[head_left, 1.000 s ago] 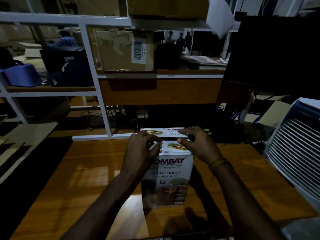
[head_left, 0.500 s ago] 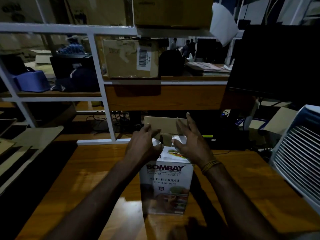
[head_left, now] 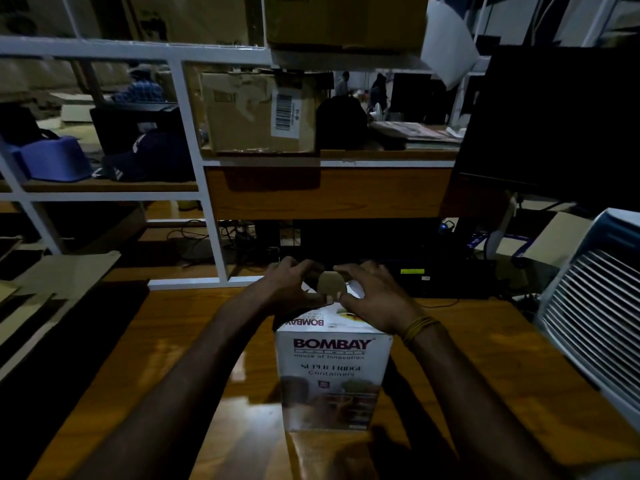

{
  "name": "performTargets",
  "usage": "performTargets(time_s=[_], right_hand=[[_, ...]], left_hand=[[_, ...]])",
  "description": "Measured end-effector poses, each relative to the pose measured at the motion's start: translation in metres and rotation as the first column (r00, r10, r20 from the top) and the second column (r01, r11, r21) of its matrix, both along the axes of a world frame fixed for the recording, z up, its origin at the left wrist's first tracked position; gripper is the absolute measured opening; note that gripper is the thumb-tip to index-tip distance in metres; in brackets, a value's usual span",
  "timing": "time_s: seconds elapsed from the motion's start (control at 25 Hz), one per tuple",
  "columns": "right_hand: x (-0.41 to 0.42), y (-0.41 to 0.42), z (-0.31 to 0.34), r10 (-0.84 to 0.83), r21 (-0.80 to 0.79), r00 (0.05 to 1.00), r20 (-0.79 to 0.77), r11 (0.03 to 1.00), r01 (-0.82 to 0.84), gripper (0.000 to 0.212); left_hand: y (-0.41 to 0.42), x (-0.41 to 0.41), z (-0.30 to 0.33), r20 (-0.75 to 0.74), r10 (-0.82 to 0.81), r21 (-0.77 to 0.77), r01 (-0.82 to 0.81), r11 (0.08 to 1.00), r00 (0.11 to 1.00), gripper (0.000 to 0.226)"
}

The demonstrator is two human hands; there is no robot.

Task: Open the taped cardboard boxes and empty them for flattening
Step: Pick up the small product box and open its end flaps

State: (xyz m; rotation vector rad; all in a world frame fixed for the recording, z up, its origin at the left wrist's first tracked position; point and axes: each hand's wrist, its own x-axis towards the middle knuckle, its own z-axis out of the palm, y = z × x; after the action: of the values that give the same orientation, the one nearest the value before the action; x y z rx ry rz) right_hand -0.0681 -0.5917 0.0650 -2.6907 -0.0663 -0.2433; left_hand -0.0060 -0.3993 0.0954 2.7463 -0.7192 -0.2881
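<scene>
Hands [head_left: 294, 289] now fold the box [head_left: 334, 372] flap inward.

White fan [head_left: 595, 327] at right; dark monitor [head_left: 554, 126] above; blue tub [head_left: 57, 161] shelved left.

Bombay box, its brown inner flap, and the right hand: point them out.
Bombay box [head_left: 334, 375]: head view, printed front face.
brown inner flap [head_left: 330, 284]: head view, middle of the flap.
right hand [head_left: 375, 301]: head view, back of the hand.

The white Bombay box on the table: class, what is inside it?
Not visible. The white Bombay box has both hands, left hand and right hand, over its top flaps, hiding its contents.
</scene>
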Motion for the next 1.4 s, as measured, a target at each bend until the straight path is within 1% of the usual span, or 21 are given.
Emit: performTargets(time_s=[0.12, 0.2, 0.32, 0.4, 0.44, 0.52, 0.6, 0.68, 0.72, 0.8, 0.88, 0.92, 0.96, 1.0, 1.12, 1.16, 1.2, 1.24, 1.28, 1.36, 1.4], right_hand=[[-0.004, 0.002, 0.002, -0.007, 0.040, 0.999, 0.046, 0.999, 0.005, 0.056], [-0.014, 0.004, 0.009, 0.016, 0.048, 0.997, 0.079, 0.999, -0.020, 0.061], [-0.033, 0.006, 0.028, 0.103, 0.040, 0.992, -0.070, 0.994, -0.100, 0.072], [-0.040, 0.004, 0.036, 0.121, -0.037, 0.979, -0.161, 0.991, -0.129, 0.080], [-0.041, 0.005, 0.038, 0.119, -0.068, 0.976, -0.181, 0.989, -0.133, 0.081], [-0.044, 0.010, 0.039, 0.098, -0.089, 0.984, -0.146, 0.990, -0.111, 0.082], [-0.049, 0.019, 0.037, 0.063, -0.090, 0.998, -0.029, 0.994, -0.066, 0.084], [-0.055, 0.024, 0.032, 0.037, -0.115, 0.993, 0.114, 0.993, -0.024, 0.077], [-0.058, 0.026, 0.029, 0.022, -0.105, 0.983, 0.180, 0.995, -0.004, 0.069], [-0.067, 0.030, 0.027, -0.003, -0.022, 0.955, 0.297, 1.000, 0.010, 0.043], [-0.076, 0.032, 0.027, 0.011, 0.026, 0.935, 0.354, 0.999, -0.021, 0.021], [-0.081, 0.032, 0.025, 0.031, 0.031, 0.932, 0.360, 0.998, -0.046, 0.018], [-0.086, 0.033, 0.022, 0.051, 0.041, 0.934, 0.354, 0.997, -0.070, 0.020], [-0.091, 0.033, 0.019, 0.059, 0.066, 0.939, 0.339, 0.994, -0.086, 0.025], [-0.104, 0.035, 0.009, 0.023, 0.155, 0.964, 0.266, 0.986, -0.067, 0.049], [-0.106, 0.035, 0.006, -0.001, 0.170, 0.971, 0.241, 0.985, -0.041, 0.056], [-0.107, 0.036, 0.003, -0.026, 0.180, 0.975, 0.219, 0.984, -0.014, 0.058], [-0.107, 0.037, -0.001, -0.054, 0.174, 0.977, 0.205, 0.985, 0.018, 0.054], [-0.107, 0.038, -0.004, -0.080, 0.143, 0.977, 0.199, 0.988, 0.052, 0.044], [-0.105, 0.044, -0.012, -0.105, 0.040, 0.970, 0.219, 0.994, 0.098, 0.019], [-0.104, 0.048, -0.017, -0.106, -0.005, 0.964, 0.244, 0.994, 0.110, 0.014]], left_hand=[[0.004, -0.003, -0.001, 0.029, 0.020, -0.101, -0.017, 0.995, 0.999, 0.070], [0.007, -0.010, 0.001, 0.058, 0.005, -0.139, 0.003, 0.990, 0.998, 0.068], [0.015, -0.021, 0.012, 0.095, -0.024, -0.071, 0.031, 0.997, 0.995, 0.060], [0.020, -0.027, 0.019, 0.084, -0.095, -0.017, 0.096, 0.995, 0.992, 0.060], [0.020, -0.030, 0.022, 0.075, -0.123, -0.018, 0.125, 0.992, 0.990, 0.061], [0.018, -0.038, 0.026, 0.091, -0.124, -0.032, 0.127, 0.991, 0.988, 0.063], [0.017, -0.045, 0.028, 0.162, -0.085, -0.034, 0.092, 0.995, 0.983, 0.066], [0.018, -0.054, 0.030, 0.244, -0.056, -0.109, 0.085, 0.990, 0.968, 0.062], [0.019, -0.058, 0.030, 0.271, -0.046, -0.182, 0.098, 0.978, 0.962, 0.057], [0.025, -0.068, 0.029, 0.286, -0.037, -0.318, 0.131, 0.939, 0.958, 0.041], [0.033, -0.075, 0.025, 0.277, -0.070, -0.385, 0.177, 0.906, 0.958, 0.023], [0.039, -0.076, 0.021, 0.259, -0.108, -0.398, 0.207, 0.894, 0.960, 0.014], [0.044, -0.077, 0.018, 0.231, -0.149, -0.408, 0.235, 0.882, 0.961, 0.007], [0.049, -0.078, 0.014, 0.184, -0.190, -0.407, 0.251, 0.878, 0.964, 0.010], [0.056, -0.078, 0.000, 0.031, -0.276, -0.421, 0.263, 0.868, 0.961, 0.038], [0.056, -0.079, -0.004, 0.008, -0.291, -0.420, 0.267, 0.867, 0.957, 0.043], [0.056, -0.078, -0.009, 0.013, -0.286, -0.423, 0.264, 0.867, 0.958, 0.038], [0.054, -0.078, -0.013, 0.030, -0.262, -0.414, 0.251, 0.875, 0.964, 0.022], [0.052, -0.078, -0.016, 0.046, -0.237, -0.392, 0.235, 0.889, 0.971, 0.010], [0.047, -0.079, -0.029, 0.113, -0.183, -0.342, 0.211, 0.915, 0.977, 0.021], [0.045, -0.082, -0.034, 0.159, -0.149, -0.361, 0.198, 0.911, 0.976, 0.021]])
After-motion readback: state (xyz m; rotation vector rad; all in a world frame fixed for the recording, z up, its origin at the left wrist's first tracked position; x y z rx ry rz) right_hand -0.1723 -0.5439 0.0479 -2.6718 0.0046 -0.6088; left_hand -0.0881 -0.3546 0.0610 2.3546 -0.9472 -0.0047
